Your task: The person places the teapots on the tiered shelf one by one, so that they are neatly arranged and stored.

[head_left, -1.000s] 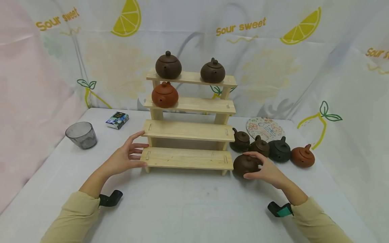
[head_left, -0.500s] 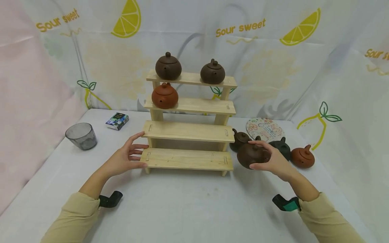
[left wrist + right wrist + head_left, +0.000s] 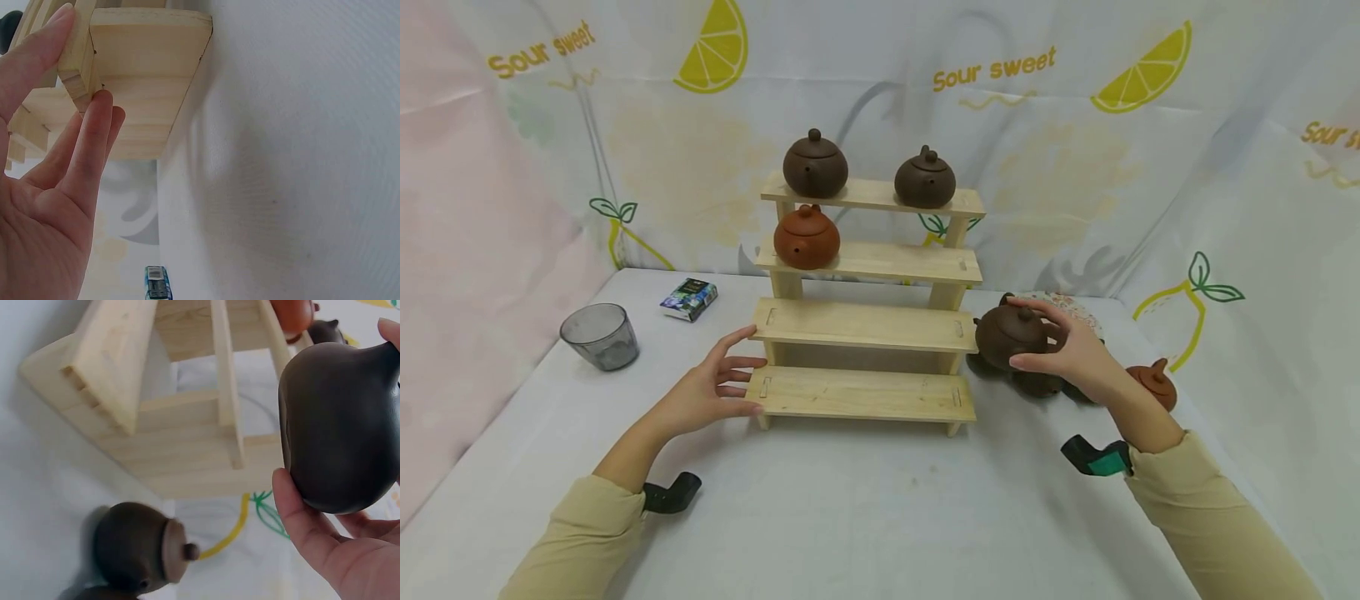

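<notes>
In the head view, my right hand (image 3: 1071, 354) holds a dark brown teapot (image 3: 1009, 336) up beside the right end of the wooden display stand (image 3: 865, 321). In the right wrist view, a thumb and fingers grip this teapot (image 3: 340, 425) with its rounded body facing the camera. My left hand (image 3: 715, 387) grips the stand's left end, fingers spread across the lower boards. The left wrist view has its thumb and fingertips on either side of a board end (image 3: 78, 65). Two dark teapots stand on the top board; an orange-red teapot (image 3: 807, 237) sits on the board below.
Under and behind the right hand, several teapots stand on the white table, partly hidden, including a reddish one (image 3: 1156, 385) at the right. A floral round mat (image 3: 1063, 307) lies behind them. At the left are a grey glass (image 3: 601, 335) and a small box (image 3: 689, 299).
My right hand has lifted the dark brown teapot off the table and carried it up and back, over the other teapots beside the stand. The left hand has stayed in place.
</notes>
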`<state>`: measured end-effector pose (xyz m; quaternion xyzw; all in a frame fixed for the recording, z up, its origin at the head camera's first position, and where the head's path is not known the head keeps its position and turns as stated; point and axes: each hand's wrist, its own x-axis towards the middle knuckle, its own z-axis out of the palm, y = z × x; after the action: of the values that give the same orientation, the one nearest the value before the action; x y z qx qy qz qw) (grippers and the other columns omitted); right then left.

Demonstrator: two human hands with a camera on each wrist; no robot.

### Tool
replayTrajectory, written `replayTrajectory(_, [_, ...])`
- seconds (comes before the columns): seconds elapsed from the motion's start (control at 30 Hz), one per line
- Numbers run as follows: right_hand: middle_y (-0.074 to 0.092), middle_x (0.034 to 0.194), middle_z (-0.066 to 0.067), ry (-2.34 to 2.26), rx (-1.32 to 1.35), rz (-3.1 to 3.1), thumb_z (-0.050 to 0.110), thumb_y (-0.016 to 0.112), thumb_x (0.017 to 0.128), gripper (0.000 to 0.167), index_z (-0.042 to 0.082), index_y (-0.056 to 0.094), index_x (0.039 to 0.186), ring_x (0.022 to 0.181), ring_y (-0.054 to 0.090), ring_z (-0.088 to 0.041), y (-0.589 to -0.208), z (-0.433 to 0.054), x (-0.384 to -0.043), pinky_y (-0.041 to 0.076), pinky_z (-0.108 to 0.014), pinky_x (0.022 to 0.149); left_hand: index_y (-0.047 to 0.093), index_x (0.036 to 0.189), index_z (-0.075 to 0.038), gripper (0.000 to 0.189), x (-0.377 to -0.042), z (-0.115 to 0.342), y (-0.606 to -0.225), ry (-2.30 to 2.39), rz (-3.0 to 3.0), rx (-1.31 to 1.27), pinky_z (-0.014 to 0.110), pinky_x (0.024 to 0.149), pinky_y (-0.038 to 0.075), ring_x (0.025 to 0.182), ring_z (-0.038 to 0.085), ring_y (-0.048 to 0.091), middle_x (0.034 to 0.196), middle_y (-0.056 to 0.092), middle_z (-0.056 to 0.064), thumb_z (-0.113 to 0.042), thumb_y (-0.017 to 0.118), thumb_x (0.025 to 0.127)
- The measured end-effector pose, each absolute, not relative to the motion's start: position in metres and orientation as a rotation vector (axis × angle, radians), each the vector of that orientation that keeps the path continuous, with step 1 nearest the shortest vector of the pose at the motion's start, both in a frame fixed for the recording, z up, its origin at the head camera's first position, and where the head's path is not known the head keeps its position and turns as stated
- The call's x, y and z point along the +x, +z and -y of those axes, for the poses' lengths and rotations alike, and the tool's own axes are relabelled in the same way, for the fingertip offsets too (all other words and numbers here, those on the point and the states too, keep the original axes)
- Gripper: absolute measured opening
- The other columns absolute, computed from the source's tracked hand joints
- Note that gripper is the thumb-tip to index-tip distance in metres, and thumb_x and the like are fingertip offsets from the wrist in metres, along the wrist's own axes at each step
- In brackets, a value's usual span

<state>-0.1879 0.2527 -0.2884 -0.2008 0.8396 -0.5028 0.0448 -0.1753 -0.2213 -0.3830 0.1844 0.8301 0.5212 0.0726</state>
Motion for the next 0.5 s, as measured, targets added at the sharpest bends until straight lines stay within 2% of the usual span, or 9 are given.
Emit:
replayTrajectory(0.3, [0.039, 0.136, -0.009, -1.545, -0.645, -2.561, 0.01, 0.073, 0.08, 0.068, 0.012, 0.041, 0.14, 0.119, 0.045, -0.03, -0.273, -0.229, -0.207, 0.05, -0.026, 0.077, 0.012, 0.148, -0.028, 0.106, -0.176, 0.221, -0.384, 1.576, -2.489, 0.56, 0.032, 0.085, 0.051, 0.106, 0.035, 0.057, 0.131, 0.047, 0.023, -0.012, 0.082, 0.07])
replayTrajectory(0.5, [0.04, 0.138, -0.008, -1.56, -0.65, -2.53, 0.014, 0.073, 0.08, 0.068, 0.016, 0.041, 0.14, 0.121, 0.044, -0.028, -0.262, -0.214, -0.221, 0.048, -0.031, 0.083, 0.013, 0.148, -0.03, 0.106, -0.175, 0.221, -0.384, 1.57, -2.497, 0.546, 0.031, 0.086, 0.05, 0.107, 0.034, 0.056, 0.132, 0.048, 0.022, -0.014, 0.083, 0.07])
